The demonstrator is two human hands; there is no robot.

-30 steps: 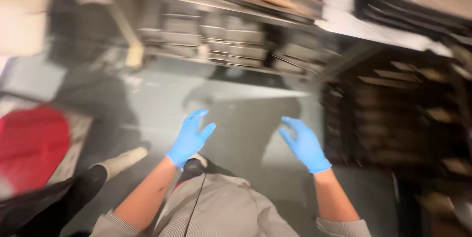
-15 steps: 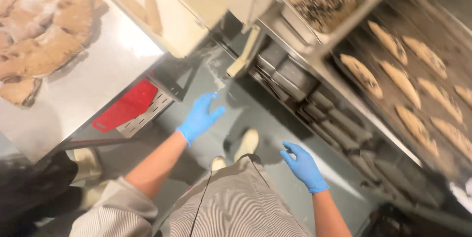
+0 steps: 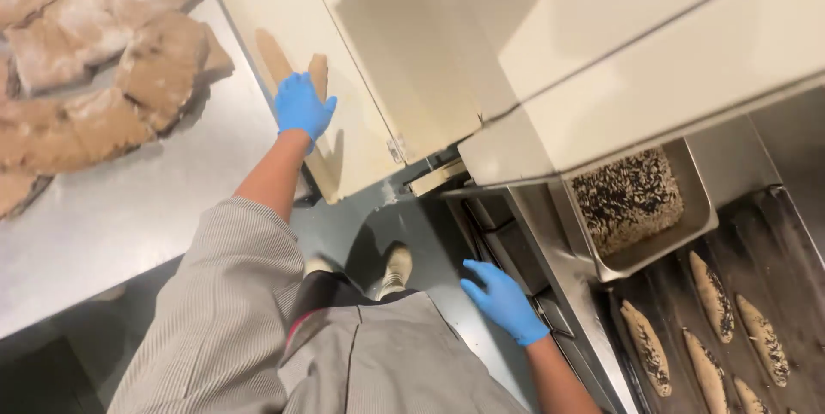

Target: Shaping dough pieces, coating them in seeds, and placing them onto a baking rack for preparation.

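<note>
Both hands gloved in blue. Head view, now: left hand (image 3: pixel 302 106) reaches up and forward, fingers spread, palm on or just over an elongated piece of dough (image 3: pixel 319 76) lying on the cream-coloured feed board (image 3: pixel 361 79) of a moulding machine. I cannot tell whether the fingers grip the piece or merely rest against it. A second long dough piece (image 3: pixel 273 57) lies just beside it on the same board. Right hand (image 3: pixel 503 301) hangs low, open, fingers loosely extended, holding nothing, near the edge of the steel frame below the machine.

Same view, surroundings: floured dough portions (image 3: pixel 103 62) lie in rows on the steel surface (image 3: pixel 146 208) to my left. A steel pan of dark and pale seeds (image 3: pixel 627 199) sits under the machine's outlet. Beside it, seeded dough sticks (image 3: pixel 713 294) lie on a dark tray (image 3: pixel 756 234). Striped grey coat, one shoe (image 3: pixel 394 268) visible on the floor.

Change since half a second ago: the left hand was low, over the floor near a red item, well apart from the board; now it is up at the dough. The right has barely moved. I judge the work has shifted to the feed side, left hand leading.
</note>
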